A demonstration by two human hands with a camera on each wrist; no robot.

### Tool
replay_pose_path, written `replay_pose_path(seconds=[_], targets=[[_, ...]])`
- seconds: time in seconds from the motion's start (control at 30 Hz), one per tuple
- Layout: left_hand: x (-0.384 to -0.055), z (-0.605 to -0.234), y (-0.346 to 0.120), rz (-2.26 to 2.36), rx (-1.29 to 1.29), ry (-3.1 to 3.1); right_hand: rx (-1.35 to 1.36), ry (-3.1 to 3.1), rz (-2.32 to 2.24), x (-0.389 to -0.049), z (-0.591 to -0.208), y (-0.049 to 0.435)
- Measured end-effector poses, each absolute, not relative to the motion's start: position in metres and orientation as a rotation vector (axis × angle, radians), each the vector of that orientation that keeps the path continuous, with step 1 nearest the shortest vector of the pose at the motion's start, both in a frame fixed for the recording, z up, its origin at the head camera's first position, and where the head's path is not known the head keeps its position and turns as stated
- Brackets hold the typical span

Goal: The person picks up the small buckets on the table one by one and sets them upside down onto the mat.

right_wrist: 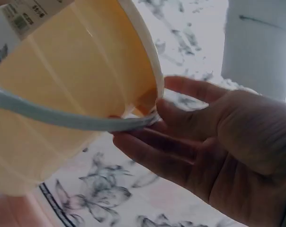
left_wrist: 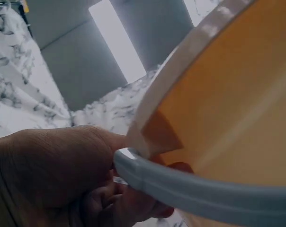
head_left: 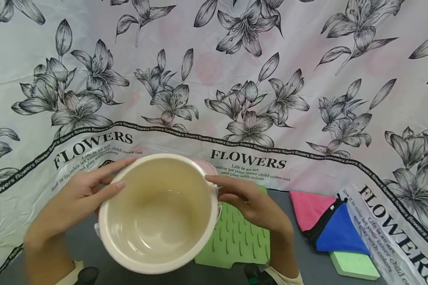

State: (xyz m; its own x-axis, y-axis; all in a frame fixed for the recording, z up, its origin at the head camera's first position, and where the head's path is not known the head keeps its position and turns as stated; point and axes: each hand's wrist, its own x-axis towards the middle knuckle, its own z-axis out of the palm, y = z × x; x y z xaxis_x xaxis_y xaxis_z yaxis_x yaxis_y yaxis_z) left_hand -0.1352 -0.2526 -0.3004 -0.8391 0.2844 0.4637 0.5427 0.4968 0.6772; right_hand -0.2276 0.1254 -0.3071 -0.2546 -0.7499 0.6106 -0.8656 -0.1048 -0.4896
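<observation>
A cream bucket (head_left: 160, 213) is held between the two hands, its mouth tilted toward the head camera. Its rim is gripped on one side by the left hand (head_left: 83, 196), with the thumb laid near the edge. On the opposite side, the rim is pinched by the right hand (head_left: 255, 202) where the pale handle (right_wrist: 62, 120) is joined. Whether the bucket's base is touching anything cannot be told. Beside and partly behind the bucket, below the right hand, a green ribbed board (head_left: 239, 237) is seen on the grey bench (head_left: 182, 275). To the right of that hand, a pink-and-blue pouch (head_left: 328, 221) with black trim is laid partly over a light green block (head_left: 354, 266). Beyond both hands, a flower-printed cloth (head_left: 171, 138) is spread.
</observation>
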Motion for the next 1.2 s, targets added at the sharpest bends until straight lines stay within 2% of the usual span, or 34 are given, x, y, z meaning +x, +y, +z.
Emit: replay_pose_path(seconds=[0.13, 0.37, 0.67, 0.83, 1.07, 1.2], targets=[[-0.157, -0.301, -0.217, -1.45, -0.741, -2.297, 1.884, -1.797, 1.309, -0.236, -0.305, 0.153], [-0.198, -0.312, -0.16, -1.756, -0.658, -2.36, 1.99, -1.595, 1.475, -0.245, -0.307, 0.207], [-0.237, -0.322, -0.122, -1.934, -0.691, -2.426, 1.765, -1.741, 1.468, -0.244, -0.315, 0.247], [-0.242, -0.326, -0.115, -2.09, -0.87, -2.279, 1.644, -1.589, 1.569, -0.237, -0.316, 0.266], [-0.247, -0.333, -0.117, -1.958, -1.341, -2.054, 1.515, -1.504, 1.641, -0.231, -0.319, 0.279], [-0.249, -0.337, -0.113, -1.967, -1.385, -2.026, 1.477, -1.521, 1.643, -0.232, -0.325, 0.284]])
